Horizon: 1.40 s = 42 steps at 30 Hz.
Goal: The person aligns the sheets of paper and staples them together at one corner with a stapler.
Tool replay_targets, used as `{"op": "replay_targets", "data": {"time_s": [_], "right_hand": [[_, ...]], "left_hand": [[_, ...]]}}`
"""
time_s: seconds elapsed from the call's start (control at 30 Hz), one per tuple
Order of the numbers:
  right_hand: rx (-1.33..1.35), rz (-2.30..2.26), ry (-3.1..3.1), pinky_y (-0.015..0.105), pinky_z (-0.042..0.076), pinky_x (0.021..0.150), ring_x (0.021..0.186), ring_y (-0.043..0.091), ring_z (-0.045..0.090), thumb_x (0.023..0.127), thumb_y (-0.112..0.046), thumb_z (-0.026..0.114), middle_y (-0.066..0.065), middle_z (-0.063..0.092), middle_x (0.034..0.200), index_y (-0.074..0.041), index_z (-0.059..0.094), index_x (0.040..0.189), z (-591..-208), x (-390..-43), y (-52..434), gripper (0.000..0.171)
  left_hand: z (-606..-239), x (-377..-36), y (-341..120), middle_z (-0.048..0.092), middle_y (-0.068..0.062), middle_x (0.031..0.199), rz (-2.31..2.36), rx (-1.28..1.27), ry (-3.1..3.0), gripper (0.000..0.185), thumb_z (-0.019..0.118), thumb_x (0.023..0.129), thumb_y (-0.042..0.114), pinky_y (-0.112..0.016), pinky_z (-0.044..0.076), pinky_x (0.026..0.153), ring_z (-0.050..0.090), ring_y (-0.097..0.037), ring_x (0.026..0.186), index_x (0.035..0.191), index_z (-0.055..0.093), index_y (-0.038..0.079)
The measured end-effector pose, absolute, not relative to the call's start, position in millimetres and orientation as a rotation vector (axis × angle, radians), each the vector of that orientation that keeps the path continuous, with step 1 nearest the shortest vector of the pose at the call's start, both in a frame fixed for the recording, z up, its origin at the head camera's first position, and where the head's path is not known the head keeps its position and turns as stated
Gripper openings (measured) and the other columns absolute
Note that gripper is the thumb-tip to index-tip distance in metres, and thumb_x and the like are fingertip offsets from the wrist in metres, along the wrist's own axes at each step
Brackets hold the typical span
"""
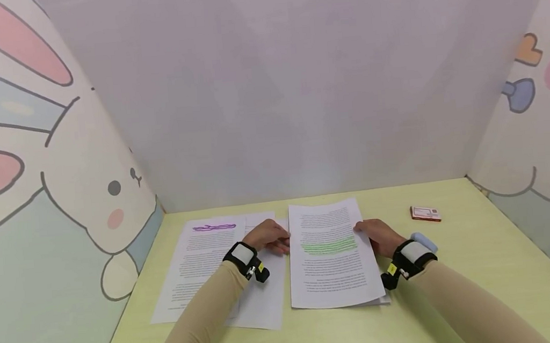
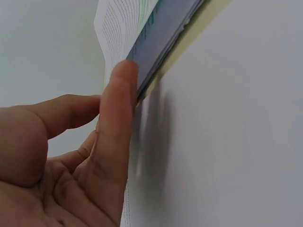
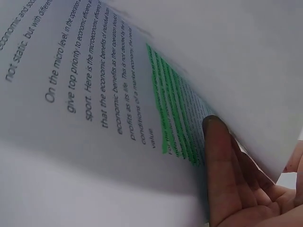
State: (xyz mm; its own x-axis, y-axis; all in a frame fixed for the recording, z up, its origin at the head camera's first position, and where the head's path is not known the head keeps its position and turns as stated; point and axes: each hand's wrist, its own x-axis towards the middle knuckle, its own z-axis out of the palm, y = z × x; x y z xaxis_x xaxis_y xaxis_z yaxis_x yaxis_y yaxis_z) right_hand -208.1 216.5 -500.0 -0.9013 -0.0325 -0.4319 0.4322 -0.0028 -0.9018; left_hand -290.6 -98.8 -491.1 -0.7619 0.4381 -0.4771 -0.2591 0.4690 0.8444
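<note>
Green-marked sheet (image 1: 334,280), covered in printed lines with a bright green band across its upper half, lies over the table (image 1: 477,279), between the two hands. At its right edge the right hand (image 1: 381,237) grips it, thumb over the top and fingers tucked beneath; the right wrist view shows the paper bent up there, away from another printed page (image 3: 94,156) below it, which carries green marking too. At its left edge the left hand (image 1: 268,236) touches with its fingertips, though I cannot tell whether thumb and finger pinch the paper. More sheets (image 1: 382,300) peek out under its lower right corner. Left of it is a mostly covered white sheet (image 1: 266,301), near the left forearm, and beyond that, farther left, a printed sheet (image 1: 205,266) with a purple scribble at its top, overlapping the white one. Well to its right sits a small red-and-white box (image 1: 425,213), and nearer, partly hidden behind the right wrist, a pale blue object (image 1: 425,241). Each wrist wears a black strap (image 1: 243,255).
</note>
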Motion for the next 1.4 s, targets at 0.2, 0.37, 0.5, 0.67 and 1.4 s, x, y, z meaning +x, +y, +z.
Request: {"op": "replay_targets", "data": {"time_s": [0.2, 0.37, 0.5, 0.67, 1.4], "right_hand": [[0.393, -1.877, 2.036, 0.032, 0.058, 0.074, 0.089, 0.02, 0.07, 0.104, -0.014, 0.046, 0.018, 0.068, 0.112, 0.013, 0.046, 0.138, -494.9, -207.8, 218.1, 0.044], [0.388, -1.742, 2.17, 0.032, 0.057, 0.073, 0.088, 0.019, 0.069, 0.104, -0.017, 0.046, 0.017, 0.069, 0.112, 0.011, 0.053, 0.134, -486.7, -207.2, 219.5, 0.042], [0.392, -1.679, 2.231, 0.031, 0.057, 0.07, 0.083, 0.017, 0.068, 0.103, -0.017, 0.047, 0.014, 0.071, 0.106, 0.011, 0.057, 0.131, -483.6, -208.8, 220.5, 0.04], [0.401, -1.656, 2.268, 0.031, 0.056, 0.07, 0.083, 0.017, 0.068, 0.104, -0.017, 0.048, 0.014, 0.071, 0.108, 0.01, 0.057, 0.131, -486.4, -212.9, 221.8, 0.039], [0.376, -1.371, 2.618, 0.028, 0.057, 0.059, 0.07, 0.018, 0.068, 0.099, -0.014, 0.05, 0.017, 0.071, 0.091, 0.014, 0.063, 0.12, -480.4, -214.2, 236.0, 0.037]], "left_hand": [[-489.1, -290.8, -97.9, 0.072, -0.013, 0.079, 1.292, 0.134, 2.086, 0.02, 0.061, 0.1, 0.007, -0.026, 0.058, 0.058, 0.071, -0.017, 0.063, 0.092, 0.073, -0.006], [-489.1, -288.7, -97.1, 0.072, -0.013, 0.079, 1.267, 0.121, 2.117, 0.019, 0.061, 0.1, 0.008, -0.026, 0.058, 0.057, 0.071, -0.016, 0.063, 0.092, 0.073, -0.005], [-490.4, -287.8, -96.7, 0.071, -0.012, 0.079, 1.253, 0.116, 2.134, 0.019, 0.062, 0.1, 0.009, -0.025, 0.057, 0.055, 0.07, -0.016, 0.062, 0.091, 0.073, -0.003], [-492.9, -287.7, -96.0, 0.071, -0.011, 0.078, 1.251, 0.118, 2.144, 0.02, 0.061, 0.1, 0.009, -0.025, 0.057, 0.055, 0.07, -0.016, 0.062, 0.09, 0.073, -0.003], [-488.9, -288.9, -95.0, 0.072, -0.012, 0.078, 1.257, 0.113, 2.12, 0.022, 0.061, 0.101, 0.011, -0.026, 0.058, 0.057, 0.07, -0.016, 0.062, 0.09, 0.073, -0.004]]}}
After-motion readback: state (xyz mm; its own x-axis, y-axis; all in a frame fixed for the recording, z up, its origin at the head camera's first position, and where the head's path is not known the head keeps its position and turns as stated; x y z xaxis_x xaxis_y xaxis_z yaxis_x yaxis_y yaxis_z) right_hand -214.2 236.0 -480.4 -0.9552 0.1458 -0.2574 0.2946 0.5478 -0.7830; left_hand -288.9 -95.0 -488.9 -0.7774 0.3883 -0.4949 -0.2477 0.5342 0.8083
